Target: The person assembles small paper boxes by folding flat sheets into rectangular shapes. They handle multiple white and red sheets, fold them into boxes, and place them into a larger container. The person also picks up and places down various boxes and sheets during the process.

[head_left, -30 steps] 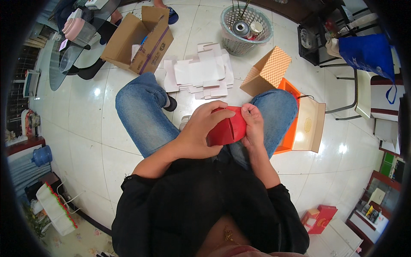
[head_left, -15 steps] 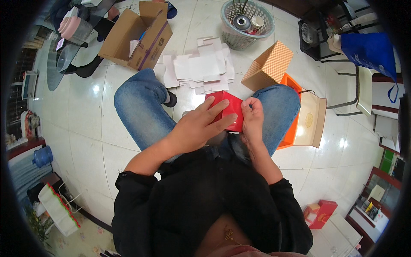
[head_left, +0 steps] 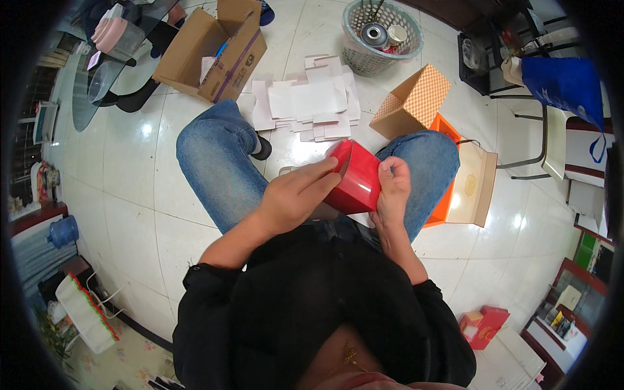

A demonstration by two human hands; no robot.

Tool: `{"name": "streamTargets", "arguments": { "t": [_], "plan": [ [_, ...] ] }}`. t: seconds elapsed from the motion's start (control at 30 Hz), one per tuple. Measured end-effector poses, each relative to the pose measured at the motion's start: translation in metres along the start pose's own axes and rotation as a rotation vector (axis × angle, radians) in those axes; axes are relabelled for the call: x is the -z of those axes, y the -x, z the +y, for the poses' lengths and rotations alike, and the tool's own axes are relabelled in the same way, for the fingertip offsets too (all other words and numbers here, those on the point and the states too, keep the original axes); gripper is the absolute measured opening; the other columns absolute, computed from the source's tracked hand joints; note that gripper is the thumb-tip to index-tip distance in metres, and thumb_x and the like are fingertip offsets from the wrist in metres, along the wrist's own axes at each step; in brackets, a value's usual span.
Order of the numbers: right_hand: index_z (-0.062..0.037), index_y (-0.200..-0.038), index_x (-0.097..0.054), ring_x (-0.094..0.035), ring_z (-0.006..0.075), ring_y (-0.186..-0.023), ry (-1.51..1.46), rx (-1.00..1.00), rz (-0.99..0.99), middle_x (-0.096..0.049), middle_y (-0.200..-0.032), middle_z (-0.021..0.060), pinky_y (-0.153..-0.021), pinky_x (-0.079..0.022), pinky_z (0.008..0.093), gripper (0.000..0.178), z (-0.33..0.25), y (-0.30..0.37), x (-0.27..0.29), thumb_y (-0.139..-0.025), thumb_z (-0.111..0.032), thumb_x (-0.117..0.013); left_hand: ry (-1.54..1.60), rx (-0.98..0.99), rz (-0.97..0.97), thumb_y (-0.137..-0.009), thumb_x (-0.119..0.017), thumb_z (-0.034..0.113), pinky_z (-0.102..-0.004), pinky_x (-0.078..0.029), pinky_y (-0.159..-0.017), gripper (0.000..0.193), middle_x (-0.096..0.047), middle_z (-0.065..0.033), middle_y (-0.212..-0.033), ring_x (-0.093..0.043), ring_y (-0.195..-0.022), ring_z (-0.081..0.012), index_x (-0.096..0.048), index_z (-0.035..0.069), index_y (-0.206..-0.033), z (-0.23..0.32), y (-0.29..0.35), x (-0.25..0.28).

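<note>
Right in the middle, a glossy red cardboard box (head_left: 361, 182) sits tilted above the person's lap, between two knees in faded blue jeans (head_left: 218, 153), one side of it catching the light. The right hand (head_left: 394, 194) has it firmly, pinching the right-hand edge, thumb up on top, fingers tucked beneath. Over on the other side, the left hand (head_left: 292, 200) lays its long fingers against the box's left edge, right by the dark opening; its thumb is hidden, so whether it grips or only presses, I cannot tell.

Just beyond the box, a loose pile of flat white card pieces (head_left: 309, 101) spreads over the shiny pale tiles (head_left: 188, 195). Up to its left stands an open brown cardboard carton (head_left: 235, 79), flaps raised; to its right, a grey-green perforated plastic basket (head_left: 359, 53) with a round silvery object (head_left: 374, 35) inside. By the right knee, a gold-checked box (head_left: 419, 97) leans next to a bright orange box (head_left: 441, 213), its cream-lined lid (head_left: 473, 198) folded out flat.
</note>
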State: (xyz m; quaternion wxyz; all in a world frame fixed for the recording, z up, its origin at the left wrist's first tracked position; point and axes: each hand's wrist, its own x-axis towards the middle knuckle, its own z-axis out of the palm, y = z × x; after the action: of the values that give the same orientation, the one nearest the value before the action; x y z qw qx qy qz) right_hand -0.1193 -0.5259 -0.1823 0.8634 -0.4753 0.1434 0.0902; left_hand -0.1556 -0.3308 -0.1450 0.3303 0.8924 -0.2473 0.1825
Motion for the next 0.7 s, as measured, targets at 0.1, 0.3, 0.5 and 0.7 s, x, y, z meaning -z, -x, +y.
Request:
{"name": "streamTargets", "arguments": {
  "t": [0.1, 0.3, 0.5, 0.7],
  "plan": [
    [-0.0065, -0.094, -0.047, -0.057, 0.0111, -0.072, -0.013, 0.032, 0.025, -0.056, -0.082, 0.0053, -0.065, -0.051, 0.0242, 0.005, 0.002, 0.003, -0.002, -0.094, -0.009, -0.050, -0.058, 0.031, 0.050, -0.075, -0.059, 0.005, -0.0303, -0.054, -0.069, 0.028, -0.062, -0.0173, -0.109, -0.065, -0.091, -0.0286, -0.063, 0.003, -0.102, 0.006, 0.003, -0.001],
    [-0.0055, -0.097, -0.046, -0.054, 0.0092, -0.073, -0.017, 0.138, 0.008, -0.055, -0.083, 0.0042, -0.067, -0.048, 0.0227, 0.009, 0.000, 0.006, -0.008, -0.094, -0.010, -0.053, -0.091, 0.118, 0.098, -0.077, -0.058, 0.005, -0.0312, -0.052, -0.069, 0.028, -0.058, -0.0191, -0.116, -0.064, -0.084, -0.0294, -0.063, 0.007, -0.104, 0.005, 0.006, -0.004],
    [-0.0052, -0.099, -0.046, -0.051, 0.0077, -0.077, 0.042, 0.240, 0.003, -0.053, -0.086, 0.0027, -0.071, -0.046, 0.0228, 0.012, -0.004, 0.010, -0.007, -0.092, -0.009, -0.055, -0.013, 0.415, -0.114, -0.077, -0.054, 0.002, -0.0380, -0.050, -0.068, 0.024, -0.047, -0.0193, -0.125, -0.060, -0.078, -0.0309, -0.057, 0.008, -0.101, 0.020, -0.012, 0.000],
    [-0.0055, -0.098, -0.047, -0.051, 0.0087, -0.079, 0.187, 0.367, 0.202, -0.051, -0.086, 0.0024, -0.073, -0.046, 0.0238, 0.010, -0.032, -0.002, 0.008, -0.094, -0.012, -0.053, -0.245, 0.290, 0.274, -0.076, -0.055, 0.001, -0.0368, -0.051, -0.071, 0.028, -0.047, -0.0197, -0.117, -0.060, -0.082, -0.0285, -0.051, 0.002, -0.104, -0.025, 0.013, -0.004]
  ]
}}
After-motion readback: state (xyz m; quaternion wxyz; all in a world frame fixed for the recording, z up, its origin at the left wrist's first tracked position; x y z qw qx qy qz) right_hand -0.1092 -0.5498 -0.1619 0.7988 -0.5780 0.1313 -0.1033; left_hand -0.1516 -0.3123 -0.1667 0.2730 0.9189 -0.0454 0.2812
